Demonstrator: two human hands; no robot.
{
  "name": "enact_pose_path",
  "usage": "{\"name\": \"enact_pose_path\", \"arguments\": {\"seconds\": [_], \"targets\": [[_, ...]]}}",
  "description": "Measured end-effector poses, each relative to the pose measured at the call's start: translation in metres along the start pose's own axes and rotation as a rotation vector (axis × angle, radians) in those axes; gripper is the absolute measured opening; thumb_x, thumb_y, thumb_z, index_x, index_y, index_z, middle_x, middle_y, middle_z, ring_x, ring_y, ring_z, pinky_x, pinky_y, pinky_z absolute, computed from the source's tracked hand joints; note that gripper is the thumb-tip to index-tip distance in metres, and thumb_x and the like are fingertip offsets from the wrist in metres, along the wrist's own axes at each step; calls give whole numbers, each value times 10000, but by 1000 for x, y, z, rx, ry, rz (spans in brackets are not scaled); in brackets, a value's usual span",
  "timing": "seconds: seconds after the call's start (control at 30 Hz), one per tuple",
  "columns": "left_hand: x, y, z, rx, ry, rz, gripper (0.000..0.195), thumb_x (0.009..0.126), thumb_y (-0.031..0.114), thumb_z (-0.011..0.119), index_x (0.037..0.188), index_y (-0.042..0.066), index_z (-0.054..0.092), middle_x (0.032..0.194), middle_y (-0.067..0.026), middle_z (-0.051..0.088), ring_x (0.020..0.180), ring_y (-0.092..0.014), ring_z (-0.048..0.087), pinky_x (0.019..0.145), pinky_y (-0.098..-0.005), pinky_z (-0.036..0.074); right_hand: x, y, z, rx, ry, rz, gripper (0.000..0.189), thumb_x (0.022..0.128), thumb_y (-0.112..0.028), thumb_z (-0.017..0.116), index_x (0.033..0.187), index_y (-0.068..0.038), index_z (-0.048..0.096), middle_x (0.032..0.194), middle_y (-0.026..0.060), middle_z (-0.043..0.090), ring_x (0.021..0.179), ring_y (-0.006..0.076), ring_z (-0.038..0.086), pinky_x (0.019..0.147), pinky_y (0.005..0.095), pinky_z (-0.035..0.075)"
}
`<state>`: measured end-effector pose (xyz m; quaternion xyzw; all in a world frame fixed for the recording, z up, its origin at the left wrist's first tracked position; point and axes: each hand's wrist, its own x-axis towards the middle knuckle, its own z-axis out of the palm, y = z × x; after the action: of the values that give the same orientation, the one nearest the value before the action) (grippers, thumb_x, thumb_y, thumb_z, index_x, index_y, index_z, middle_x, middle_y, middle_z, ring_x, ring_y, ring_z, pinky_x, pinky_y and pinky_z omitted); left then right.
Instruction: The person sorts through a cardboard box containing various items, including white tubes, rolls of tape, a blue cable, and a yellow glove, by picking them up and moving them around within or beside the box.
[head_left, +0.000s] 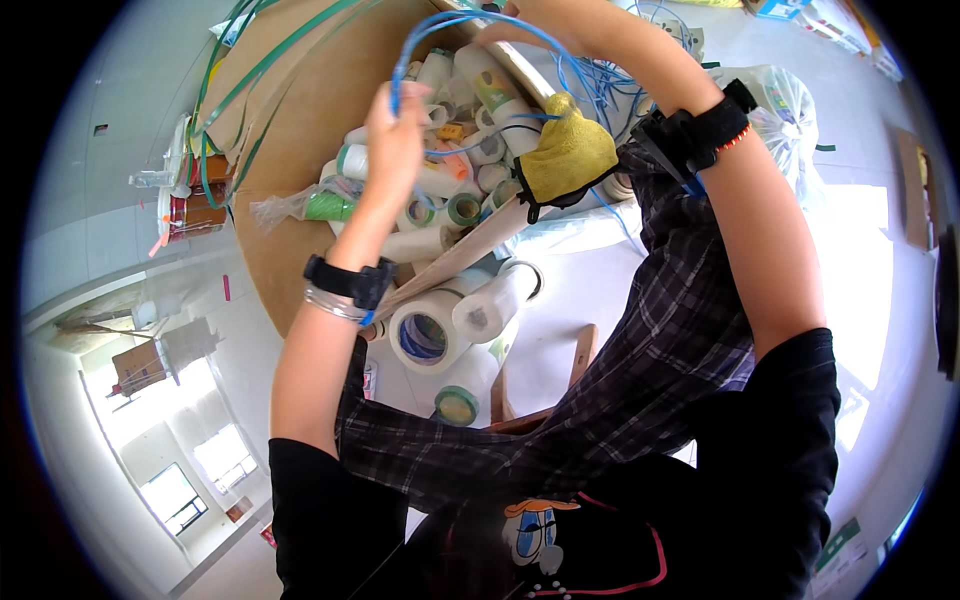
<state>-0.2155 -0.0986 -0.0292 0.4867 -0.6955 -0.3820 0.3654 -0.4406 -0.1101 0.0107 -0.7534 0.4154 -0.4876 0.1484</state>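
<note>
My left hand (399, 139) is raised over a big cardboard box, its fingers closed around a looped blue cable (442, 22). The bend of the cable arches up and across to my right hand (536, 24), at the top edge of the picture; its fingertips are partly cut off, so its hold cannot be told. Beneath both hands the cardboard box (277, 202) holds many rolls of plastic film (484, 79) and tape. A yellow cloth (570, 150) with a dark edge hangs over the box's near right rim. A strand of blue cable crosses the rolls.
Large film rolls (424, 337) stand on the floor between box and legs, near a wooden stool (583, 352). More tangled blue cable (600, 82) lies beyond the box at right, beside a filled clear plastic bag (780, 112). Green strapping (270, 64) loops over the box's left side.
</note>
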Motion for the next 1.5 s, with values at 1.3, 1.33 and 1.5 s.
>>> {"name": "enact_pose_path", "arguments": {"seconds": [1.3,1.33,1.5], "targets": [[9,94,-28,-257,49,182,293,890,129,493,1130,-26,428,902,-77,540,688,-94,467,626,-218,397,-30,-53,90,246,-524,265,91,754,-57,531,838,-24,545,732,128,601,727,296,598,650,361,473],[11,95,-20,-186,51,212,334,879,129,513,1157,-27,417,977,-95,542,756,-112,502,680,-228,417,-30,-44,88,257,-491,257,106,737,-19,515,826,-43,569,768,135,619,768,324,598,670,378,468],[-21,56,-14,21,11,163,545,823,154,595,1279,15,331,1208,-139,468,1042,-164,501,871,-287,416,-10,-14,50,401,-65,342,71,783,-38,520,830,-37,573,779,89,636,721,193,627,643,301,496]]}}
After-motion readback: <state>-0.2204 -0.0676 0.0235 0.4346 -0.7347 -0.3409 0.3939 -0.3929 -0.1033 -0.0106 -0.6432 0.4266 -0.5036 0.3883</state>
